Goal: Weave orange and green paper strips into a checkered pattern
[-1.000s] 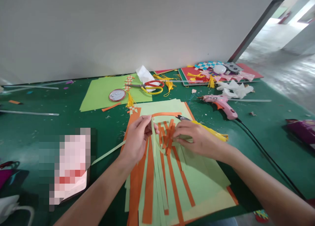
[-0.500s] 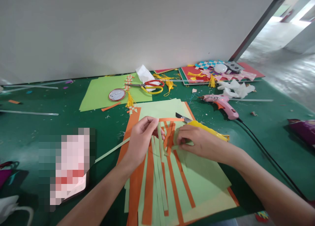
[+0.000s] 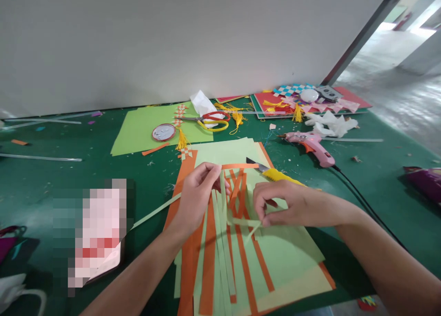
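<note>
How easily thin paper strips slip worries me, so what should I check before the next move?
1. Orange strip held: ok, pinched by the left hand.
2. Pale green strip held: ok, pinched by the right hand.
3. Utility knife blade covered: not ok, it is exposed, near the right hand.
4. Glue gun off the paper: ok, lying apart on the table.
5. Glue gun cool: cannot tell.

Green table with glue gun, perhaps phone
</note>
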Available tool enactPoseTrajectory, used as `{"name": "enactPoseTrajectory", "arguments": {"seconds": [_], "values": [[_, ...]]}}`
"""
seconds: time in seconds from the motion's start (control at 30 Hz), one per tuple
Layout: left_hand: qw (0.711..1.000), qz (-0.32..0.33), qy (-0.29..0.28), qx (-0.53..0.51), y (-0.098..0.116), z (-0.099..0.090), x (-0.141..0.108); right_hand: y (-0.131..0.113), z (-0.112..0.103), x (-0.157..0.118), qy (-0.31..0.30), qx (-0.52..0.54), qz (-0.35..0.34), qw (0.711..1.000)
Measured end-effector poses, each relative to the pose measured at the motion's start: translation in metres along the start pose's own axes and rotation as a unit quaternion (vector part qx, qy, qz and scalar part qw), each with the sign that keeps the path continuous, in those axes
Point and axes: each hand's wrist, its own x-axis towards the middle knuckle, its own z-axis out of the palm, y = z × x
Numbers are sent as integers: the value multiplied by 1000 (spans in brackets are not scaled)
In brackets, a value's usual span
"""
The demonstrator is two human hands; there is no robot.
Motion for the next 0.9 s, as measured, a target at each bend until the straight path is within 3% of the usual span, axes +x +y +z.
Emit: {"name": "enactPoseTrajectory", "arguments": {"seconds": [0.1,0.17,0.33,0.5,0.6,0.73,0.9], "values": [[999,16,-12,41,1,0,-2,-1,-4,-6,-16,119,3,993],[996,32,-22,86,1,0,-4,3,-4,-7,15,207,-10,978],[982,47,-53,176,0,1,-8,14,-1,-4,233,322,-82,914],[968,86,-69,224,-1,-1,-9,11,-8,-3,369,303,-100,873],[949,135,-70,276,-1,-2,-9,5,-13,-3,432,330,-105,833],[916,201,-71,339,-3,-4,-9,2,-16,-2,450,437,-110,771],[905,257,-86,327,-7,-7,-9,6,-19,-5,424,492,-162,743]]}}
